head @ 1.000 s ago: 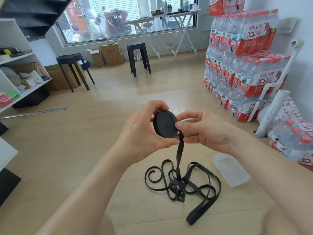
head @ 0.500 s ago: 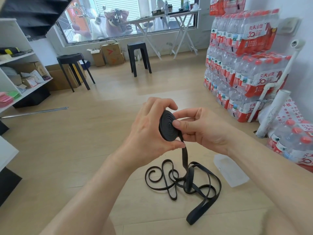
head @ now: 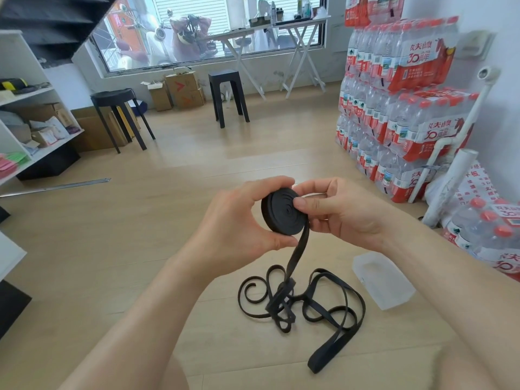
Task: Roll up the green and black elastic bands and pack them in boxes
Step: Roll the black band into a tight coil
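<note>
Head view: left hand [head: 239, 220] grips the rolled black band [head: 281, 218] at its rim; right hand [head: 346, 212] pinches its face. Loose tail [head: 299, 249] drops vertically to the floor [head: 140, 249], directly beneath the 2 hands; clear box [head: 382, 282] lies lower right.

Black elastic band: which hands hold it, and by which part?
Both hold the black elastic band by its rolled coil: left hand around the rim, right hand with thumb on the flat face.

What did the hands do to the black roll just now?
They turned the black roll: its flat spiral face faced the camera before, now it tips and its rim shows. The left hand and right hand kept gripping it. The loose band barely shifted; the clear box stayed.
</note>
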The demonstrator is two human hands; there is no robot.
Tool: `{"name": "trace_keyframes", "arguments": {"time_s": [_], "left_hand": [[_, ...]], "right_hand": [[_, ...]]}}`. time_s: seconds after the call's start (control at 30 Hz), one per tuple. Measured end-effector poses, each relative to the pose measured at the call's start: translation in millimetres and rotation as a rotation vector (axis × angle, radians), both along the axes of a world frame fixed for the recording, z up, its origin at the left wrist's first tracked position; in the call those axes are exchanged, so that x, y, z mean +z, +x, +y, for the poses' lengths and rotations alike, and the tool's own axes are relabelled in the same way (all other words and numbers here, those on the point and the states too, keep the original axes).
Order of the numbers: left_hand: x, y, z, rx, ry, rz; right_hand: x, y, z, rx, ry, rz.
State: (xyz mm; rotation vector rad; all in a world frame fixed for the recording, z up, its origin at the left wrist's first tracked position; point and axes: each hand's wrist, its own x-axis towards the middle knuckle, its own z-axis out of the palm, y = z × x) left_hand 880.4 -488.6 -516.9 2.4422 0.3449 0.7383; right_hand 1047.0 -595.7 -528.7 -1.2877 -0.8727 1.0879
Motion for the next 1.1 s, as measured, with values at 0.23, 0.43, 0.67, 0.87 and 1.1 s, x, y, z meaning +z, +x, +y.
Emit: {"name": "trace_keyframes", "arguments": {"time_s": [0.23,0.43,0.67,0.87,1.1], "left_hand": [[1,2,-5,0.005,-0.016,-0.023],[-6,6,-2,-0.019,0.134,-0.039],[-1,9,-2,0.039,0.136,0.099],[9,4,-2,0.213,0.116,0.169],[10,0,9,0.310,-0.216,-0.008]], "right_hand": [[-3,-9,3,-0.003,0.010,-0.106],[-2,-8,3,-0.023,0.068,0.014],[9,-13,3,-0.247,0.142,-0.564],[8,-25,2,-0.186,0.088,-0.801],[10,-25,-1,-0.194,0.016,-0.644]]}}
